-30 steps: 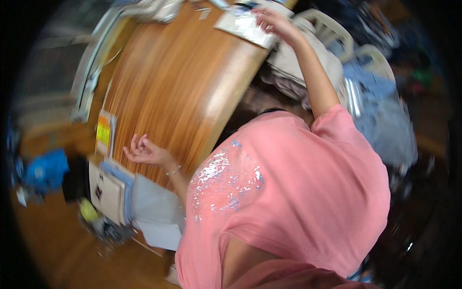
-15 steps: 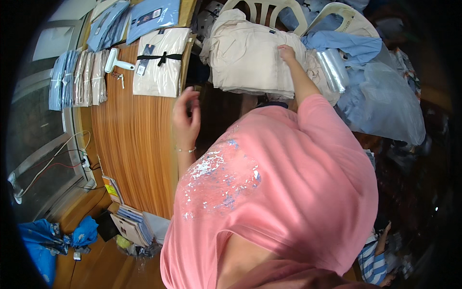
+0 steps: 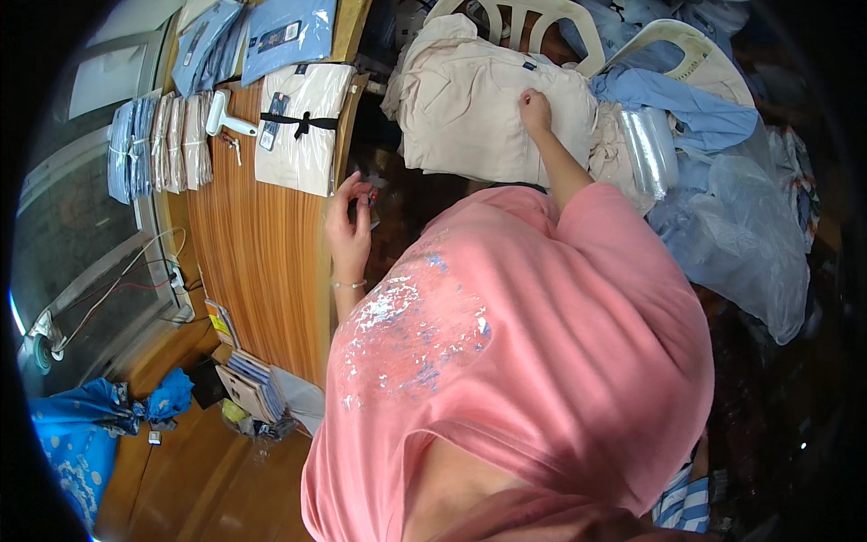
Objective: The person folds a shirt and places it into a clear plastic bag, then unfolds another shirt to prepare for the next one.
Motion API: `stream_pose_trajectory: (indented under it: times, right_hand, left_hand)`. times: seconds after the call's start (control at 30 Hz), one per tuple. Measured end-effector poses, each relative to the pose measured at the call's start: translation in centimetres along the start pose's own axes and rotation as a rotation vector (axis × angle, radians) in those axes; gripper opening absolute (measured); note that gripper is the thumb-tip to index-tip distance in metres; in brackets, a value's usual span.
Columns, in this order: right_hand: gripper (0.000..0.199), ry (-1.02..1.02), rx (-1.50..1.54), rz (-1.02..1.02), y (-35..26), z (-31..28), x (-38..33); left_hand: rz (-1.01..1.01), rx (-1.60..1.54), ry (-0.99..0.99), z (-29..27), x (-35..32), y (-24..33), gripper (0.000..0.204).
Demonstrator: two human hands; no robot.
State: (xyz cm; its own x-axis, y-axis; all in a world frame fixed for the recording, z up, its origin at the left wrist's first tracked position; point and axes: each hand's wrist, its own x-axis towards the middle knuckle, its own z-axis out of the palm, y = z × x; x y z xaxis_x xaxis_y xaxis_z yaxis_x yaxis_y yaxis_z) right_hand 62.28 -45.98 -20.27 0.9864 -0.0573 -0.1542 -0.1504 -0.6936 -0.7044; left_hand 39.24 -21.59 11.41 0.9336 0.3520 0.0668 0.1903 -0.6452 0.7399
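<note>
My right hand (image 3: 535,112) is closed, curled over the top of a thick pile of cream folded garments (image 3: 479,117) on a white plastic chair. What its fingers hold, if anything, is hidden. Bent loosely, with gaps between the fingers, my left hand (image 3: 349,221) is at the right edge of the wooden table (image 3: 262,262); a small reddish spot near its fingertips is too small to name. Beyond it on the table lies a cream garment in a clear bag, tied with a black ribbon (image 3: 301,124).
A white lint roller (image 3: 228,117) and keys (image 3: 235,149) lie on the table beside upright packed garments (image 3: 172,144). Blue packed shirts (image 3: 289,36) are farther back. Right of the pile are a clear plastic roll (image 3: 648,154), blue cloth (image 3: 677,99) and a plastic bag (image 3: 750,235).
The view has shifted slightly, so the table and chair appear lower and farther right. My right hand stays curled on the pile. My left hand's fingers have changed their bend a little.
</note>
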Motion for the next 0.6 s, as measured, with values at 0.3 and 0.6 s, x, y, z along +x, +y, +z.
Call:
stream_pose_trajectory:
  times: [0.3,0.6]
  right_hand:
    - [0.026,-0.196,-0.177,0.138,0.2,-0.5,0.6]
    - [0.020,-0.036,0.022,0.054,-0.3,-4.4,-3.7]
  left_hand:
    - [0.069,-0.076,-0.151,-1.6,0.9,-2.4,0.032]
    - [0.281,-0.134,-0.400,-0.6,4.0,-3.9,0.027]
